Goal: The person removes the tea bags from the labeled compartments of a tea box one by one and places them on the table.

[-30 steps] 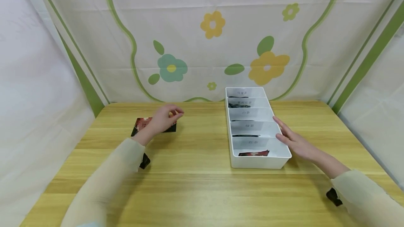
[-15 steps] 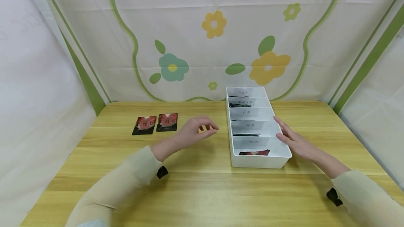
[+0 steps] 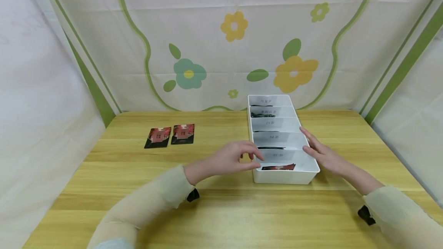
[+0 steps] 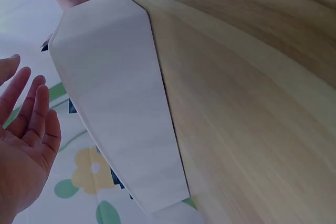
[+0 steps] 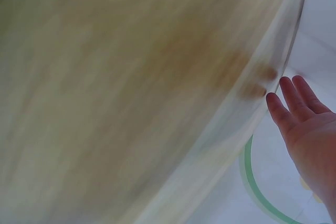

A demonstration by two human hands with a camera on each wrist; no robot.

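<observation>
One flat red-and-black packet (image 3: 278, 167) lies in the near end of a long white plastic box (image 3: 283, 178), right hand (image 3: 325, 157) touching its side, fingers extended, left hand (image 3: 231, 159) overhanging, fingers parted, seemingly for retrieval, needing a pinch.

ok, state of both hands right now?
Left hand: open, holding nothing, near the front end of the box.
Right hand: open, touching the box's side.

The left hand (image 3: 231, 158) was at the left rim of the white box (image 3: 282, 178). The right hand (image 3: 325, 157) touched the right side. Two packets (image 3: 182, 134) lay on the table (image 3: 235, 218).
</observation>
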